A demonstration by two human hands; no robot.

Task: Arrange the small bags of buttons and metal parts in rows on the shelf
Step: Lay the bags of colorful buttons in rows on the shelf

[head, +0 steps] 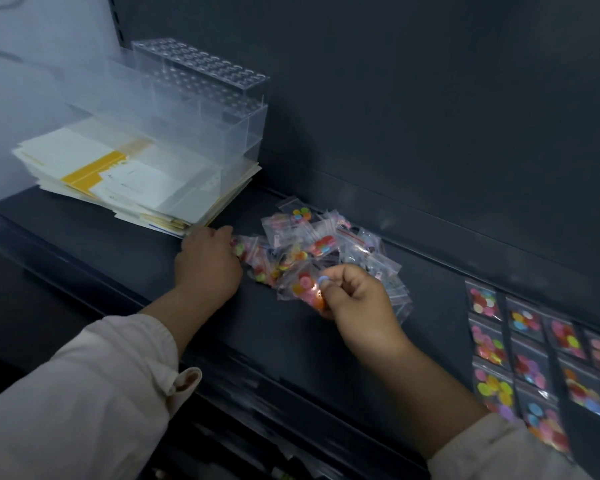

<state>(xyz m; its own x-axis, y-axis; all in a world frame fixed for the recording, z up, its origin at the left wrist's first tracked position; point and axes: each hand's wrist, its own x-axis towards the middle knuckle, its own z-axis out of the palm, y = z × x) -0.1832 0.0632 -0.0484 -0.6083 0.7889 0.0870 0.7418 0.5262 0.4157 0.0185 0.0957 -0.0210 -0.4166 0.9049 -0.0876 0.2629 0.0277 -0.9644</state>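
This looks like a shop, probably a craft or stationery one. A dark metal display shelf (284, 327) runs under a matching back panel (430, 98), with a slotted upright (114, 15) at the left. Stock sits on it: button bags (529, 362) laid in rows, a loose pile (329, 242) of them, a clear acrylic rack (201, 95) and stacked paper (94, 168).

A single head-worn wide-angle camera looks forward and down at the shelf (284, 344) from close range. The left hand (207, 268) and right hand (357, 299) sit mid-frame.
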